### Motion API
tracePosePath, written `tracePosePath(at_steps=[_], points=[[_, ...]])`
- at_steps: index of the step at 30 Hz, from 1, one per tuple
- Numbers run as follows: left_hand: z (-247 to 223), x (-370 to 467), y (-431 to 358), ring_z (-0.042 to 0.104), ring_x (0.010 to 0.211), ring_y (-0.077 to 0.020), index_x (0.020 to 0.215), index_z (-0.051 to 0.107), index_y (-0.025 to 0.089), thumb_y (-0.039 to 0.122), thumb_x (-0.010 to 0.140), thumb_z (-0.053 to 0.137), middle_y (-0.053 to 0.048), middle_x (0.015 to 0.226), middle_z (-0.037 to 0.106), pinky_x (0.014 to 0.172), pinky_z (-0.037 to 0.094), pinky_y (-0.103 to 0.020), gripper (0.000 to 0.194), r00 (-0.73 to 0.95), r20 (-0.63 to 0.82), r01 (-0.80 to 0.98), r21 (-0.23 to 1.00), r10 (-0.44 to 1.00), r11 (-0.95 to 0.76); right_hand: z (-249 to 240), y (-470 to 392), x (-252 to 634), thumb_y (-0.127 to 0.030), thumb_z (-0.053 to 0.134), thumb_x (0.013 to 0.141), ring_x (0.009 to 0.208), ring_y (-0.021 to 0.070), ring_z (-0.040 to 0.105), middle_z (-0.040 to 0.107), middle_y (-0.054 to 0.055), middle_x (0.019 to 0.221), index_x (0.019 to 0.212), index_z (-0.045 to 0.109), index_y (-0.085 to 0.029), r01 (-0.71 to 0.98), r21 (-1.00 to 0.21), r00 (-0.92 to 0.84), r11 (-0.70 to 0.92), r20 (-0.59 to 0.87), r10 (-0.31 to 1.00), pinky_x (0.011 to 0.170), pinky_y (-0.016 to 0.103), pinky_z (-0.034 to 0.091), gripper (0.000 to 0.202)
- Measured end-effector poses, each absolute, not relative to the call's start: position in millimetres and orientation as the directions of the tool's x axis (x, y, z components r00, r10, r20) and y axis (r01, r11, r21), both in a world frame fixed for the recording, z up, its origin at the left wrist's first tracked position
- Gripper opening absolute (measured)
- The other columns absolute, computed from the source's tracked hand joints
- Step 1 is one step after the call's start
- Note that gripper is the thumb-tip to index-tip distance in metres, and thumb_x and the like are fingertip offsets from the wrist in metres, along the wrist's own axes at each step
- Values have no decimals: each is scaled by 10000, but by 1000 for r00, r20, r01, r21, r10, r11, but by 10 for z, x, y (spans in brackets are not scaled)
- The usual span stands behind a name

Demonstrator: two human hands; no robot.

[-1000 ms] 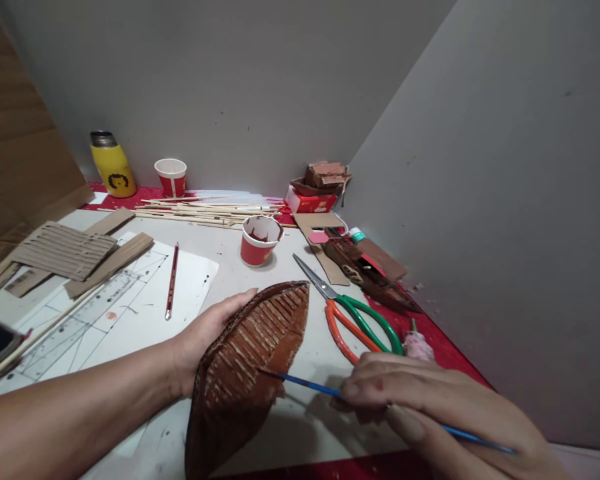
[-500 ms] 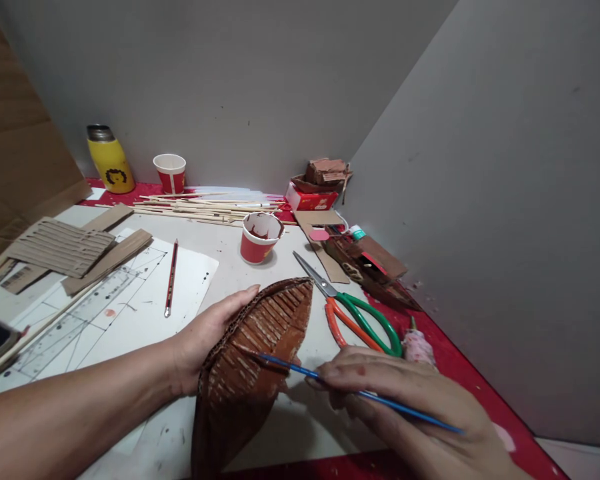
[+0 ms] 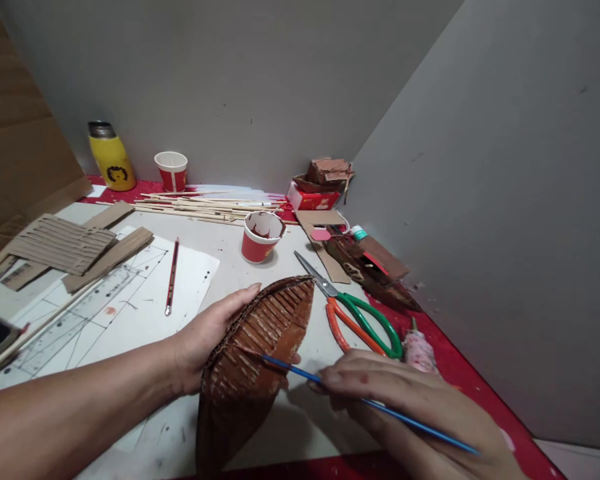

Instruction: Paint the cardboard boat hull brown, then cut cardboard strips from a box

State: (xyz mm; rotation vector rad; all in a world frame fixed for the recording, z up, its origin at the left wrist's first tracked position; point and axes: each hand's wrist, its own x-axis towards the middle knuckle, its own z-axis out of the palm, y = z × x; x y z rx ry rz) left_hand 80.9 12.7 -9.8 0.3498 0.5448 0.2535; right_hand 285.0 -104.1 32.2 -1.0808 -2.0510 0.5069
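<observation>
My left hand (image 3: pixel 211 340) grips a brown-painted cardboard boat hull (image 3: pixel 290 327) from its left side; the fingers pass beneath it and a few tips show at the right edge. The hull is tilted, its ribbed inner face turned toward me, with pale unpainted streaks between the ribs. In my right hand (image 3: pixel 380 393) is a thin blue paintbrush (image 3: pixel 300 371), pinched between thumb and fingers. Its brown tip rests on the ribs near the hull's middle. Just beyond the hull lie scissors (image 3: pixel 347 300) with green and orange handles.
A paper cup (image 3: pixel 261 248) with brown paint stands behind the hull. Wooden sticks (image 3: pixel 190 208), another cup (image 3: pixel 171 175) and a yellow bottle (image 3: pixel 113 160) are at the back. Cardboard strips (image 3: pixel 63 245), a pencil (image 3: pixel 173 277) and a ruler (image 3: pixel 80 317) lie left; a brown boat model (image 3: pixel 370 267) sits right.
The brush handle has swung slightly down and right with my right hand, its tip still on the ribs. The hull has shifted very slightly; my left hand keeps its hold.
</observation>
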Motion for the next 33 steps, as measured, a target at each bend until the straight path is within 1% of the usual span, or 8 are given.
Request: tracePosePath(at_steps=[4, 8, 12, 16, 21, 26, 31, 33], points=[[-89, 818, 127, 708, 723, -230, 942, 729, 71, 568, 841, 607, -138, 817, 756, 703, 533, -332, 522, 815, -458, -158, 413, 355, 897, 364, -1041, 2860, -60, 515, 935, 896, 146, 735, 762, 33, 979, 1206, 596, -231, 567, -581, -415, 584, 411, 812, 748, 190, 609, 330], [-59, 811, 140, 711, 717, -215, 982, 725, 68, 558, 877, 559, -152, 831, 762, 678, 535, -307, 528, 789, -472, -178, 435, 392, 882, 417, -1080, 2942, -129, 514, 959, 887, 144, 739, 765, 21, 943, 1151, 607, -236, 634, -527, -417, 566, 382, 824, 765, 184, 609, 239], [-56, 791, 148, 716, 701, -216, 970, 725, 91, 569, 862, 580, -142, 822, 765, 666, 548, -312, 512, 779, -455, -214, 453, 431, 865, 393, -1124, 3009, -180, 513, 992, 887, 107, 725, 750, 2, 921, 1133, 617, -241, 651, -517, -343, 556, 453, 823, 868, 155, 580, 186], [-79, 789, 149, 724, 760, -220, 1041, 716, 136, 536, 871, 594, -113, 862, 770, 709, 557, -325, 451, 750, -425, -280, 490, 507, 826, 325, -1120, 3018, -167, 515, 997, 896, 83, 699, 726, -2, 924, 1110, 630, -230, 644, -527, -254, 555, 537, 805, 943, 136, 538, 173], [-34, 822, 126, 690, 640, -179, 979, 718, 160, 505, 927, 523, -69, 754, 752, 675, 547, -303, 399, 711, -399, -292, 581, 579, 759, 328, -1058, 2963, -130, 457, 999, 931, 112, 700, 724, 38, 959, 1172, 581, -206, 643, -466, -383, 608, 492, 782, 877, 176, 570, 226], [-10, 840, 116, 683, 668, -178, 950, 718, 154, 520, 938, 493, -79, 778, 751, 672, 529, -288, 430, 676, -366, -310, 646, 639, 698, 376, -1056, 2915, -52, 464, 925, 833, 145, 724, 740, 39, 899, 1123, 580, -206, 588, -533, -474, 608, 381, 793, 723, 207, 597, 276], [-77, 820, 103, 672, 751, -177, 1003, 711, 171, 501, 924, 539, -66, 858, 751, 751, 513, -298, 380, 641, -268, -336, 744, 719, 577, 277, -1055, 2964, -21, 515, 889, 913, 152, 726, 747, 46, 974, 1178, 596, -207, 659, -447, -358, 605, 521, 775, 842, 234, 600, 353], [-102, 807, 98, 663, 763, -176, 1003, 709, 181, 487, 925, 556, -56, 870, 746, 790, 507, -316, 352, 631, -218, -343, 782, 745, 520, 247, -1048, 2954, -14, 522, 888, 942, 151, 721, 745, 54, 987, 1185, 594, -195, 667, -426, -353, 612, 542, 762, 869, 234, 594, 355]])
